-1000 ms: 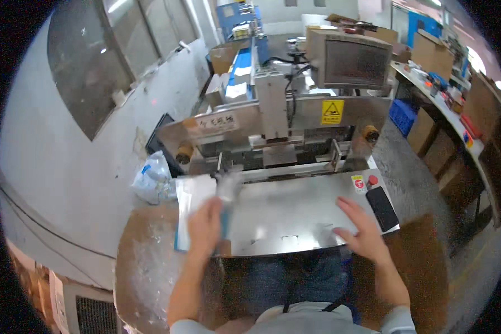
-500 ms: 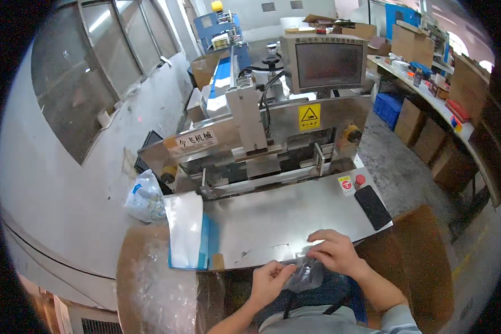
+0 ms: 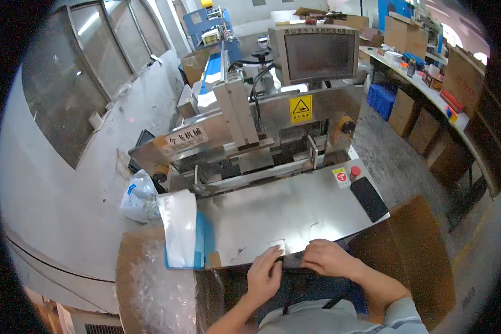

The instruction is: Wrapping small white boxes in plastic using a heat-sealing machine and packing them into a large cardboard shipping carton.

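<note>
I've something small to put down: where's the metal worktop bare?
The middle of the metal worktop looks largely bare, between the blue holder at left and the phone at right. Crowded: the front edge around the left hand and right hand, and the corner by the red button.

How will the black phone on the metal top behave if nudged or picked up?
Black phone: probably stiff, since it looks like a flat slab with no visible bend. Likely to slide rather than roll or tip, as it lies flat on the shiny metal top. A shove toward the person might drop it, its near end being close to the edge.
</note>
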Demonstrator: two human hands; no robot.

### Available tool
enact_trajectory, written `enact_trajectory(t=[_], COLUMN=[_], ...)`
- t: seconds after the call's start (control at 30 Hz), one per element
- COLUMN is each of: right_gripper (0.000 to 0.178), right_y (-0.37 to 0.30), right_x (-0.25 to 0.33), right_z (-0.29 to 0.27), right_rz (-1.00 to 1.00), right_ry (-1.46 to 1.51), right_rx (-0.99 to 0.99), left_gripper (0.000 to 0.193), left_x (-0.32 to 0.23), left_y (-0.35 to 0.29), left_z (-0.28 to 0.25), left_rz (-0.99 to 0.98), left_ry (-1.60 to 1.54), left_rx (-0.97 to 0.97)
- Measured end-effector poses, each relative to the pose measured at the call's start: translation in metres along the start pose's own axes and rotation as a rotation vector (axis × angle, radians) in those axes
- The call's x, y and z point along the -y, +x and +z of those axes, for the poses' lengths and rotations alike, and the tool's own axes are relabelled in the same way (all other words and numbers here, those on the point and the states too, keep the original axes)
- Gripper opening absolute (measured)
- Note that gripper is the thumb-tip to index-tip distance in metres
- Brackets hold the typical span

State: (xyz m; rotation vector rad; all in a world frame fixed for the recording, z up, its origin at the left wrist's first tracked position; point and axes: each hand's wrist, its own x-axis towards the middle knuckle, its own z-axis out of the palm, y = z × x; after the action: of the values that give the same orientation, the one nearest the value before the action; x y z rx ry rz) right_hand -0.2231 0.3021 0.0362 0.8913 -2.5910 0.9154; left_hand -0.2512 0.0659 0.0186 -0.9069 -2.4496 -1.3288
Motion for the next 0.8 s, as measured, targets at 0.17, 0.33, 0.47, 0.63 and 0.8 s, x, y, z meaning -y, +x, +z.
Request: enact_trajectory(t=[0.17, 0.33, 0.47, 0.63, 0.8], right_gripper=[0.015, 0.017, 0.016, 0.020, 0.027], right_y=[0.002, -0.010, -0.007, 0.034, 0.103], right_x=[-0.002, -0.013, -0.014, -0.074, -0.148], right_z=[0.006, 0.004, -0.018, -0.032, -0.009], right_rz=[0.005, 0.162, 0.211, 0.151, 0.176], right_ry=[-0.028, 0.118, 0.393, 0.328, 0.292], right_rx=[0.055, 0.308, 0.411, 0.282, 0.217], left_gripper=[0.039, 0.027, 0.024, 0.028, 0.029], left_x=[-0.025, 0.037, 0.031, 0.046, 0.157], left_y=[0.053, 0.029, 0.039, 0.101, 0.152], left_z=[-0.024, -0.012, -0.032, -0.063, -0.052], left_rz=[-0.223, -0.104, -0.249, -0.331, -0.314], left_ry=[-0.062, 0.094, -0.055, -0.004, 0.001], left_rx=[0.713, 0.905, 1.010, 0.924, 0.762])
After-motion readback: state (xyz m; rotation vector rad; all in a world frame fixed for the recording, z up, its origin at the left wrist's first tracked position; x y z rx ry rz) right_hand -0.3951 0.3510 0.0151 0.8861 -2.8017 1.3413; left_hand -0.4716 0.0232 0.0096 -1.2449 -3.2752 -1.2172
